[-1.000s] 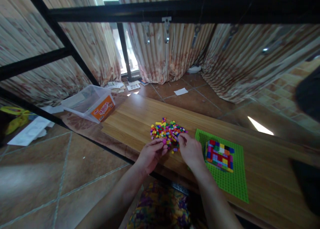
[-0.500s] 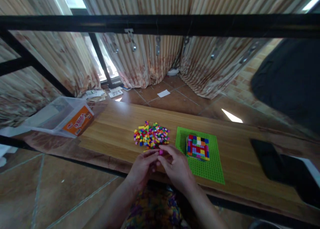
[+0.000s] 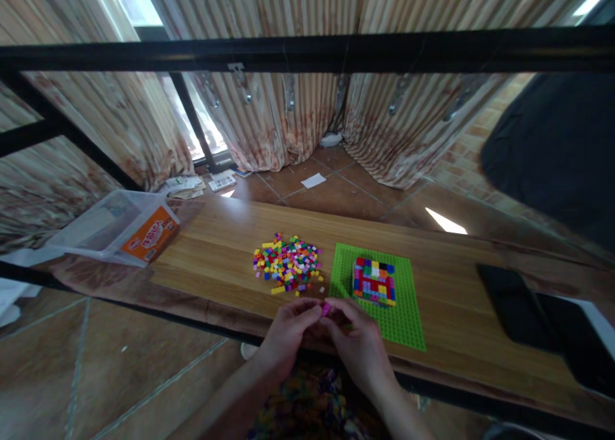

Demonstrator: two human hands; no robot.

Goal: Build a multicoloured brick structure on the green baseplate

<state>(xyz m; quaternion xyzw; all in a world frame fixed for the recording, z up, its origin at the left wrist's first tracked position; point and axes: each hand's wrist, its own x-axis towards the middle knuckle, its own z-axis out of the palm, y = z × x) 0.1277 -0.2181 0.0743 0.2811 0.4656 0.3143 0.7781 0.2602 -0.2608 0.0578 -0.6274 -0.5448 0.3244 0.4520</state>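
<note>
Pinched between the fingertips of both hands is a small magenta toy brick (image 3: 326, 309), partly covered by the fingers. My left hand (image 3: 293, 328) closes on it from the left, my right hand (image 3: 358, 337) from the right. Both are low over the near edge of the table. Just beyond them lies a loose pile of small coloured bricks (image 3: 288, 260). On the right, a green baseplate (image 3: 408, 318) carries a low block built of many-coloured bricks (image 3: 375, 281), with red rows across its top.
A clear plastic box (image 3: 110, 228) with an orange label stands at the table's left end. Dark flat objects (image 3: 512, 305) lie on the wooden table (image 3: 451, 286) at the right. A black metal bar (image 3: 307, 54) crosses beyond the table, before striped curtains.
Both hands have shifted slightly right and toward me, still pinching the magenta brick. More of the pile's near side now shows. The camera view has moved slightly.
</note>
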